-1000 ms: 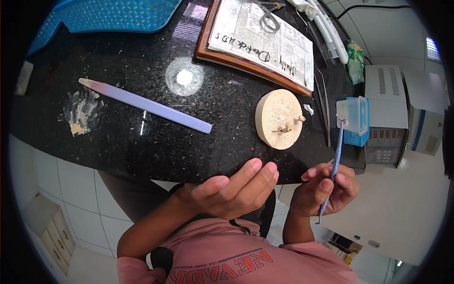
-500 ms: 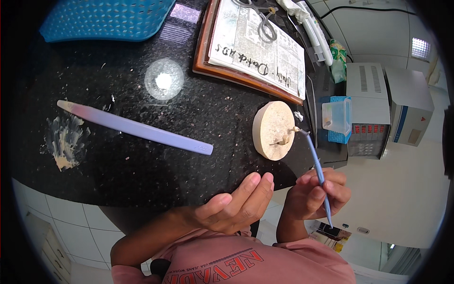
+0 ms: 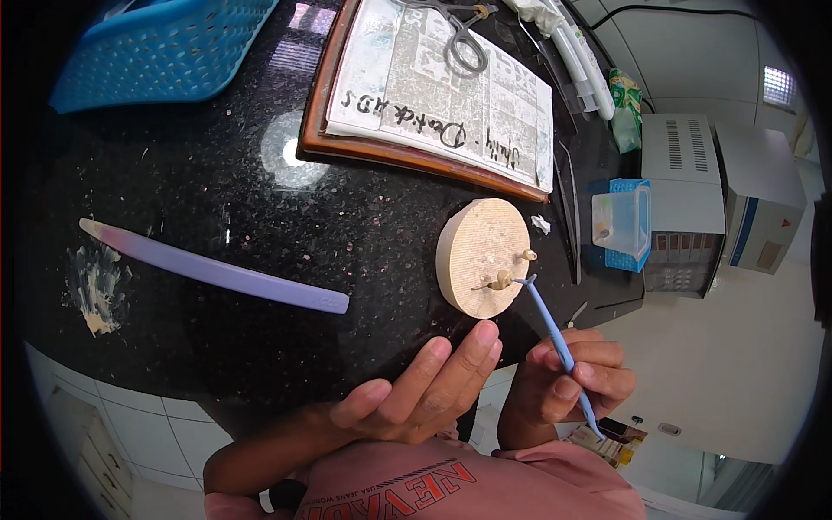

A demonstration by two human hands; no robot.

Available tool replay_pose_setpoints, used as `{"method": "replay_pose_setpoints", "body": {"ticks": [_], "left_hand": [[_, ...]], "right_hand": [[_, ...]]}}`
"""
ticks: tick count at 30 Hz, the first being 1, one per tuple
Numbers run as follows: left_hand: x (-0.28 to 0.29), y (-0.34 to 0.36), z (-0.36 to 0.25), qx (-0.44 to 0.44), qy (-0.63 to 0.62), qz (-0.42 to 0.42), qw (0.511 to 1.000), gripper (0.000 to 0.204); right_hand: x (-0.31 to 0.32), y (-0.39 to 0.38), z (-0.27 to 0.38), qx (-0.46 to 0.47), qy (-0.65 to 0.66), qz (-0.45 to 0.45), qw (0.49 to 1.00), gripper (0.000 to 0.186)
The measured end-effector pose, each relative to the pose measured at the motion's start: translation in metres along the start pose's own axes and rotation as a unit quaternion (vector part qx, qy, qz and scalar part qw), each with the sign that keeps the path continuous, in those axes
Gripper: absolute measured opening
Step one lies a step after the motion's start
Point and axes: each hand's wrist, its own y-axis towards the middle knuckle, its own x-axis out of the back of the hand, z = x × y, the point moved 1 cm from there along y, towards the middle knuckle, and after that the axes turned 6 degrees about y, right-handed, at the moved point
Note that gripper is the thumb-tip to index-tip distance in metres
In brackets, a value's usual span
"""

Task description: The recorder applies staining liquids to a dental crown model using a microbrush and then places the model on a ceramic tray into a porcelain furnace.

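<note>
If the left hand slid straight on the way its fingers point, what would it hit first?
Probably the round cream block: the left hand has its fingertips just short of the block's near edge, though height is unclear.

Pink tee w/ red print, bare forearms, no gloves.

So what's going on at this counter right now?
A person works at a black stone counter. The right hand holds a thin blue tool like a pen, its tip touching a small tan piece on a round beige block. The left hand is open, holding nothing, fingers at the counter edge below the block. A long lilac spatula lies to the left beside a smear of pale paste.
</note>
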Motion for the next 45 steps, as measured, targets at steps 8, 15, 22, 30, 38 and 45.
{"method": "replay_pose_setpoints", "body": {"ticks": [8,15,22,30,38,45], "left_hand": [[0.004,0.001,0.0,-0.006,-0.001,0.037,0.999,0.03],[0.001,0.001,0.0,-0.008,0.011,0.028,1.0,0.029],[-0.001,0.0,-0.001,-0.003,0.009,0.023,1.0,0.028],[-0.002,0.0,-0.003,0.014,0.015,0.0,1.0,0.026],[-0.007,-0.001,-0.006,0.027,0.023,-0.015,0.999,0.027],[-0.004,0.0,-0.005,0.025,0.026,-0.011,0.999,0.03]], "right_hand": [[0.007,-0.002,-0.001,-0.013,0.015,0.033,0.999,0.025],[0.008,-0.003,-0.002,0.007,0.021,0.048,0.999,0.027],[0.006,-0.003,-0.002,-0.004,0.02,0.022,1.0,0.027],[-0.004,-0.004,-0.003,-0.014,0.022,-0.083,0.996,0.02],[-0.003,-0.003,0.0,-0.02,-0.024,-0.027,0.999,0.018],[-0.003,-0.002,0.0,-0.014,-0.025,-0.018,0.999,0.019]]}}
